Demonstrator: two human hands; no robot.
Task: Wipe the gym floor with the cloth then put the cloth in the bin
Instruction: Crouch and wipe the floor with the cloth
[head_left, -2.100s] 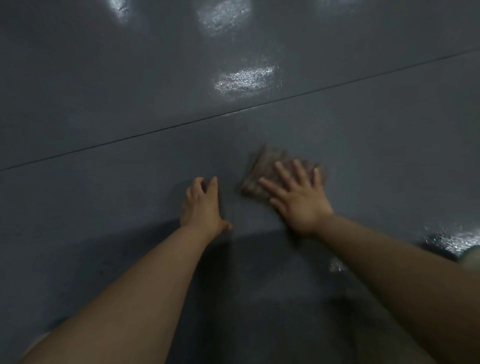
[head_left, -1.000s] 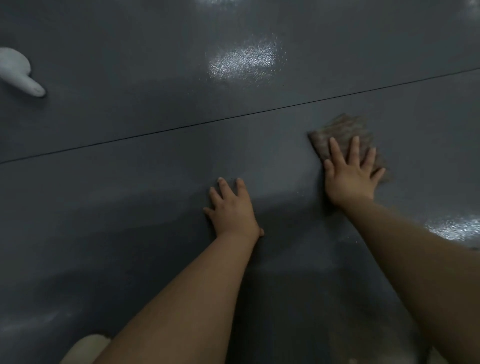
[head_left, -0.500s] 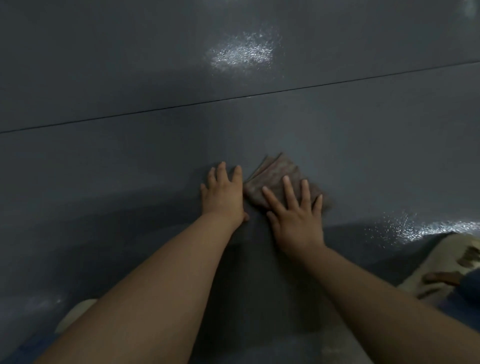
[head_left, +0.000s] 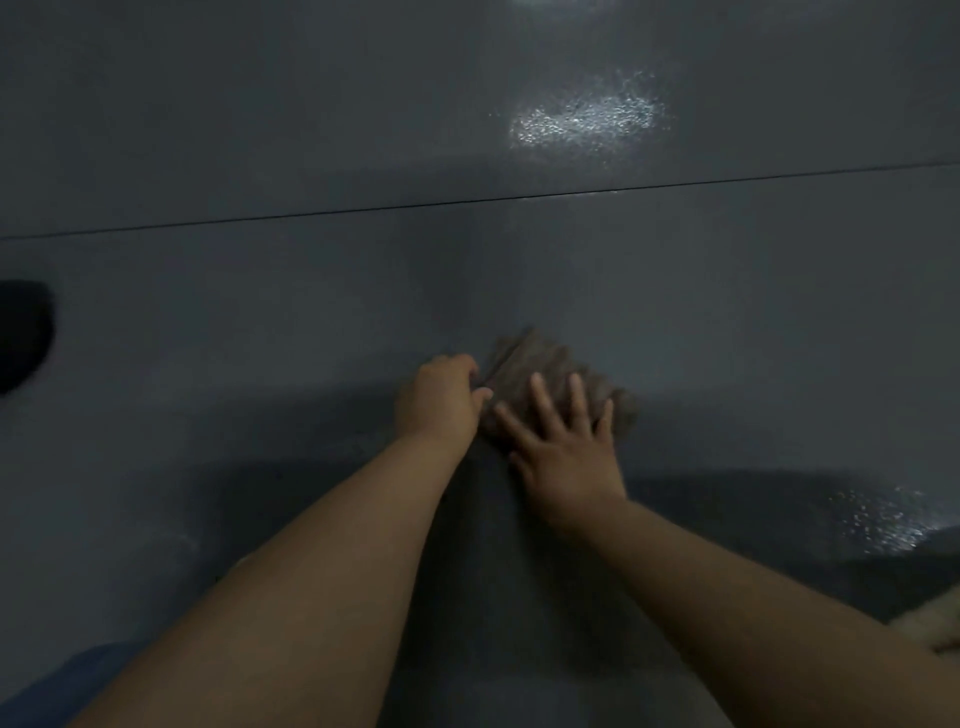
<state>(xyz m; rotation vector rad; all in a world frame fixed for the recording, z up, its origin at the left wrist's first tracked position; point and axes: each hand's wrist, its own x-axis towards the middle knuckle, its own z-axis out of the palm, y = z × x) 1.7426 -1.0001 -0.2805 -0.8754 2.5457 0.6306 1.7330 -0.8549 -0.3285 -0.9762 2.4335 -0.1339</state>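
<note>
Cloth (head_left: 540, 369), brownish, folded, blurred: right hand (head_left: 563, 441) presses flat; left hand (head_left: 439, 397) pinches its edge.

Smooth, shiny dark grey gym floor (head_left: 260, 338), crossed side to side by one thin dark line (head_left: 363, 210). Bright patches of light on it at the top and at the right. Lying flat on it: a folded brownish cloth (head_left: 524, 364). At the left edge, touching the floor, a black rounded shape (head_left: 23, 332), too dark to tell.
</note>
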